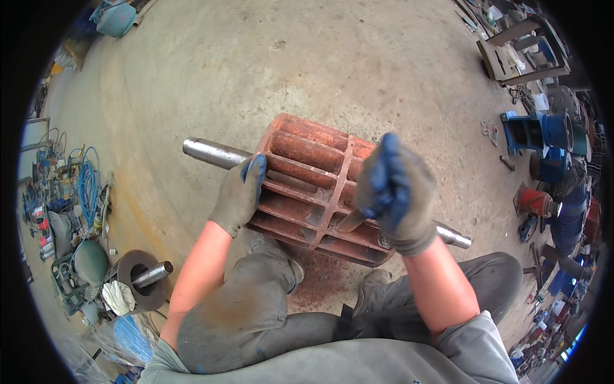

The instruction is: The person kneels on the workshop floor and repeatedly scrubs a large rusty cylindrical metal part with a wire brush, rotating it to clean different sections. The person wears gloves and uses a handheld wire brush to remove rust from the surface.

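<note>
A rust-red vaned rotor lies across in front of me, tilted down to the right. Its bare steel shaft sticks out at the left, and the other shaft end shows at the lower right. My left hand, in a grey and blue work glove, grips the rotor's left rim with its fingers over the edge. Over the right half, my gloved right hand is closed round a flat-bladed scraper. The blade points left and down toward a pocket between the vanes; its handle is hidden in the fist.
Reddish flakes lie on the concrete floor between my boots. At lower left stands a thick steel ring with a rod in it, near a blue coiled hose. Blue machine parts and a red flanged part line the right side.
</note>
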The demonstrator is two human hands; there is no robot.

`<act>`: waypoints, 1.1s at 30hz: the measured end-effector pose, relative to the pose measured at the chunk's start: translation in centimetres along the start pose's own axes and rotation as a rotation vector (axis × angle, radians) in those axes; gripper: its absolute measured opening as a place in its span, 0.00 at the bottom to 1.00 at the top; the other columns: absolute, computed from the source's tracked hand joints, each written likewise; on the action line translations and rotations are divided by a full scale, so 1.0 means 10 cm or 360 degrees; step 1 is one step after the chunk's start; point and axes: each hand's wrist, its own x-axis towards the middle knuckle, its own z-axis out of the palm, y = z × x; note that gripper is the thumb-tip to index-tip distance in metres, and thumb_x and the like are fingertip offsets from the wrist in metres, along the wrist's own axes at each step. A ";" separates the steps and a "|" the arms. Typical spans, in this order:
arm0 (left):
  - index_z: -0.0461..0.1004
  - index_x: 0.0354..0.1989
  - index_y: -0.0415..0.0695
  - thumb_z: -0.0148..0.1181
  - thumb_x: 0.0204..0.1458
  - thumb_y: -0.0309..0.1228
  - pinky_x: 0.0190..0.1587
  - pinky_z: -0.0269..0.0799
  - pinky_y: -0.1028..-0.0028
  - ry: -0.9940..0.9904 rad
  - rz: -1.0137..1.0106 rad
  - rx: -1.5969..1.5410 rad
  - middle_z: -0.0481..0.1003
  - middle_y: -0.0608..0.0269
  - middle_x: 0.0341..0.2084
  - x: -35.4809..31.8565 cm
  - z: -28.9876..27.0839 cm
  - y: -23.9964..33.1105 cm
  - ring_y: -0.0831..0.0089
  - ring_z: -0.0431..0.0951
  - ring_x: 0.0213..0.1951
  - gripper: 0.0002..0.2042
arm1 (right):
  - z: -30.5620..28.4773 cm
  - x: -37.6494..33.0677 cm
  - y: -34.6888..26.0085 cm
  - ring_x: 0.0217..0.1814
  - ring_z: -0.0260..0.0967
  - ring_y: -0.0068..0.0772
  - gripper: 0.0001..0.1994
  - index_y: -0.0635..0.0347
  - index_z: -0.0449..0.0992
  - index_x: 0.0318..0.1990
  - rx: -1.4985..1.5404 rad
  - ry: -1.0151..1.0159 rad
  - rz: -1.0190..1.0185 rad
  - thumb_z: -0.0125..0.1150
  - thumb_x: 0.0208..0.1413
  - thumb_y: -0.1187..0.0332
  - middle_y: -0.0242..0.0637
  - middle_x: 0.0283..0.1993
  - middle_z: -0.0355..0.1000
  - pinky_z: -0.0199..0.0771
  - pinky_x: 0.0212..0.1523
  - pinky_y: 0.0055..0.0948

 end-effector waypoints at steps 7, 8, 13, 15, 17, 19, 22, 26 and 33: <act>0.79 0.48 0.32 0.44 0.75 0.60 0.46 0.73 0.57 -0.0041 -0.0083 0.0063 0.76 0.42 0.29 -0.03 -0.02 0.01 0.50 0.73 0.34 0.35 | -0.04 0.02 0.11 0.16 0.57 0.20 0.25 0.56 0.70 0.31 -0.0065 -0.0076 0.0024 0.42 0.83 0.52 0.28 0.20 0.61 0.56 0.14 0.26; 0.79 0.49 0.32 0.44 0.75 0.60 0.47 0.74 0.57 -0.0041 -0.0052 0.0077 0.77 0.42 0.30 -0.03 -0.03 0.02 0.50 0.74 0.34 0.35 | -0.04 0.02 0.11 0.16 0.57 0.20 0.24 0.56 0.70 0.31 0.0067 -0.0060 -0.0017 0.43 0.82 0.53 0.28 0.20 0.61 0.56 0.14 0.27; 0.80 0.52 0.32 0.45 0.75 0.59 0.50 0.75 0.57 -0.0038 -0.0128 0.0057 0.80 0.41 0.33 -0.05 -0.01 0.02 0.51 0.77 0.36 0.35 | -0.03 0.01 0.09 0.16 0.56 0.22 0.23 0.55 0.68 0.31 0.0549 -0.0086 -0.0010 0.45 0.81 0.52 0.28 0.20 0.60 0.59 0.13 0.28; 0.80 0.51 0.32 0.46 0.75 0.59 0.51 0.75 0.57 -0.0001 -0.0113 0.0008 0.80 0.42 0.33 -0.05 0.00 0.02 0.51 0.77 0.37 0.35 | -0.03 0.00 0.14 0.15 0.55 0.23 0.25 0.55 0.67 0.31 -0.0076 -0.0097 0.0128 0.42 0.82 0.51 0.28 0.19 0.59 0.60 0.14 0.28; 0.80 0.51 0.32 0.46 0.75 0.60 0.52 0.75 0.57 -0.0008 -0.0094 -0.0007 0.81 0.41 0.34 -0.04 -0.01 0.02 0.50 0.79 0.39 0.35 | -0.02 -0.03 0.16 0.16 0.55 0.22 0.24 0.57 0.66 0.30 0.0090 -0.0070 -0.0013 0.41 0.83 0.54 0.29 0.20 0.59 0.60 0.18 0.26; 0.80 0.53 0.32 0.46 0.74 0.60 0.53 0.75 0.57 -0.0081 -0.0149 0.0034 0.81 0.40 0.36 -0.01 -0.04 0.02 0.49 0.80 0.40 0.35 | -0.02 -0.08 0.20 0.17 0.56 0.21 0.24 0.58 0.67 0.31 0.0561 -0.0132 -0.0230 0.42 0.83 0.56 0.30 0.21 0.60 0.59 0.19 0.25; 0.80 0.53 0.33 0.46 0.74 0.60 0.53 0.75 0.57 -0.0099 -0.0172 0.0075 0.82 0.38 0.37 -0.02 -0.06 0.02 0.46 0.82 0.42 0.35 | -0.01 -0.17 0.26 0.18 0.58 0.22 0.25 0.58 0.68 0.30 0.0061 -0.0117 -0.0229 0.43 0.83 0.54 0.31 0.22 0.62 0.59 0.20 0.26; 0.80 0.49 0.33 0.46 0.74 0.61 0.52 0.75 0.54 -0.0051 -0.0134 0.0069 0.81 0.38 0.35 0.01 -0.05 0.02 0.42 0.81 0.41 0.35 | -0.03 -0.27 0.29 0.19 0.58 0.23 0.27 0.58 0.69 0.32 0.0033 -0.0110 -0.0245 0.41 0.83 0.50 0.32 0.21 0.64 0.61 0.20 0.28; 0.81 0.52 0.29 0.47 0.73 0.62 0.55 0.75 0.54 -0.0131 -0.0185 0.0017 0.82 0.30 0.40 0.08 -0.06 0.05 0.39 0.83 0.45 0.38 | 0.00 -0.32 0.36 0.20 0.59 0.21 0.28 0.58 0.70 0.27 -0.0449 -0.0117 -0.0292 0.44 0.82 0.50 0.33 0.21 0.67 0.59 0.21 0.29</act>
